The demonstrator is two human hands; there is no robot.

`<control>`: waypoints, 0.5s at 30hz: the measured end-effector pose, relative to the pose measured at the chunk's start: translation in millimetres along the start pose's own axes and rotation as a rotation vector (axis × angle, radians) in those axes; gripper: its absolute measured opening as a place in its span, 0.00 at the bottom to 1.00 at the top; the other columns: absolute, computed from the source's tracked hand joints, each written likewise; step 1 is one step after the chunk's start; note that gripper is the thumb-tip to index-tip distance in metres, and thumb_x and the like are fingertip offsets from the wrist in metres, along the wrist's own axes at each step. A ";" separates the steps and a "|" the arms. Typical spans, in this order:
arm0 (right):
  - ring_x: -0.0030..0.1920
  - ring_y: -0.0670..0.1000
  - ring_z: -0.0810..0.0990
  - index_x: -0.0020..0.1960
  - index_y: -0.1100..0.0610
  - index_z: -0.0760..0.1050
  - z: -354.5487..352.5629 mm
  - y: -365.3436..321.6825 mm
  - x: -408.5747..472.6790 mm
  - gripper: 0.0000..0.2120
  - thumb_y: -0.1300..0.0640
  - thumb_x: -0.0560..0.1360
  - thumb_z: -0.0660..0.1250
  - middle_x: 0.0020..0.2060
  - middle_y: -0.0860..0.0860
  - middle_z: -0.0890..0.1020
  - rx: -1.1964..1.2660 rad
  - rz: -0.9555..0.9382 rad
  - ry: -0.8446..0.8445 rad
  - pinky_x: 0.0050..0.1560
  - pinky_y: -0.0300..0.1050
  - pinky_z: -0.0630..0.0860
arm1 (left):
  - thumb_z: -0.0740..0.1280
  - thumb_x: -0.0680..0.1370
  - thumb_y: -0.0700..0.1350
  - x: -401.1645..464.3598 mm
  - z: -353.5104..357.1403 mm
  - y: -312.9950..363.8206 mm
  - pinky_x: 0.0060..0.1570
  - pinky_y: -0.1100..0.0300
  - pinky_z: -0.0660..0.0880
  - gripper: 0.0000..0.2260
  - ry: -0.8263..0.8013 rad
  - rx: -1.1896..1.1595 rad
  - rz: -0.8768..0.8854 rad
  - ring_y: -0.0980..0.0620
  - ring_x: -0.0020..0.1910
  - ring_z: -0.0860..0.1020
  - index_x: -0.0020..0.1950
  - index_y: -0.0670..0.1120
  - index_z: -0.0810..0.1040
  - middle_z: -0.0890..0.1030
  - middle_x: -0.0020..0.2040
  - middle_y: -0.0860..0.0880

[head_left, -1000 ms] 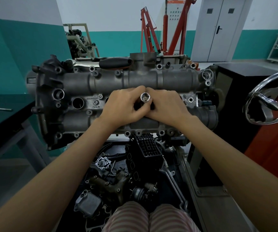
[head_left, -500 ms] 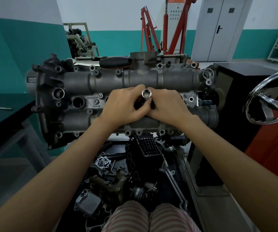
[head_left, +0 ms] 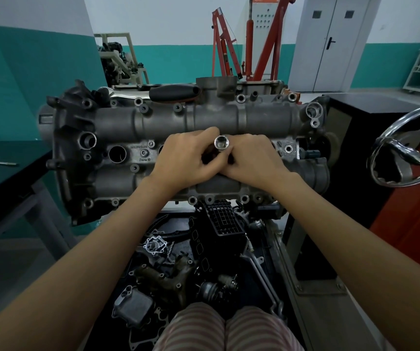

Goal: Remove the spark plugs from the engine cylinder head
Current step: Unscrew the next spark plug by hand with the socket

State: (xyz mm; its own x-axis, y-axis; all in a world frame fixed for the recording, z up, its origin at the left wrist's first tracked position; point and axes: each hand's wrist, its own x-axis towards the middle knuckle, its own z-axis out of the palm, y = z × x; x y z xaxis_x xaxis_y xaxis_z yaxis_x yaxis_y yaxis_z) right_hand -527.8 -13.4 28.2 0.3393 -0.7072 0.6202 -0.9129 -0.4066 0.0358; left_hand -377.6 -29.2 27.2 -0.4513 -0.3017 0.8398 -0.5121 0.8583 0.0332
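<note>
The grey cylinder head (head_left: 178,127) stands across the view, its open plug wells facing the person. Over its middle the left hand (head_left: 186,160) and right hand (head_left: 252,160) meet — both curled round a chrome socket (head_left: 221,142), hollow end towards the camera. No spark plug shows.

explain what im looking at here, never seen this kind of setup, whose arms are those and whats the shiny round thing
The picture comes from a camera worn on a person's head, looking down at their own arms. The big grey metal block is an engine cylinder head on a stand. The left hand and right hand meet at its middle, both gripping a shiny socket tool, its open end facing the camera. An open round hole shows to the left. Loose engine parts lie below.
</note>
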 end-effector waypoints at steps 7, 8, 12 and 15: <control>0.37 0.57 0.78 0.42 0.57 0.74 -2.2 -0.7 -0.9 0.15 0.45 0.72 0.62 0.33 0.53 0.81 0.024 0.024 0.001 0.32 0.43 0.60 | 0.61 0.75 0.49 -0.1 0.7 -1.2 0.24 0.60 0.61 0.13 0.014 0.031 0.014 0.52 0.23 0.64 0.34 0.48 0.61 0.64 0.26 0.55; 0.36 0.56 0.78 0.41 0.56 0.77 -2.2 -0.3 -1.2 0.15 0.45 0.72 0.62 0.32 0.53 0.81 0.028 0.025 -0.001 0.32 0.43 0.61 | 0.62 0.75 0.49 -0.1 1.2 -1.6 0.23 0.60 0.62 0.14 0.018 0.035 0.018 0.52 0.23 0.63 0.33 0.48 0.61 0.64 0.26 0.55; 0.35 0.59 0.78 0.40 0.59 0.77 -1.2 0.6 -1.6 0.14 0.49 0.74 0.61 0.33 0.56 0.80 0.021 0.012 0.003 0.33 0.43 0.61 | 0.63 0.75 0.50 0.0 1.0 -1.4 0.23 0.60 0.63 0.14 0.027 0.005 0.022 0.54 0.24 0.63 0.34 0.50 0.61 0.64 0.26 0.56; 0.37 0.57 0.79 0.46 0.59 0.74 -0.8 -0.7 -0.9 0.13 0.48 0.73 0.62 0.36 0.53 0.81 0.023 0.005 0.011 0.33 0.44 0.62 | 0.61 0.75 0.50 -0.2 -0.2 -0.6 0.25 0.59 0.63 0.11 0.019 -0.015 0.003 0.54 0.25 0.64 0.35 0.50 0.63 0.65 0.28 0.56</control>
State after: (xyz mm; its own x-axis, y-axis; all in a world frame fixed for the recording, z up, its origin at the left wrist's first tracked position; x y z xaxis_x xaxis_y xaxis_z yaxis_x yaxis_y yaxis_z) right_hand -527.6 -12.0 28.3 0.3321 -0.7033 0.6286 -0.9093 -0.4160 0.0150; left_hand -377.1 -29.5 27.2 -0.4391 -0.2913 0.8499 -0.4996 0.8654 0.0385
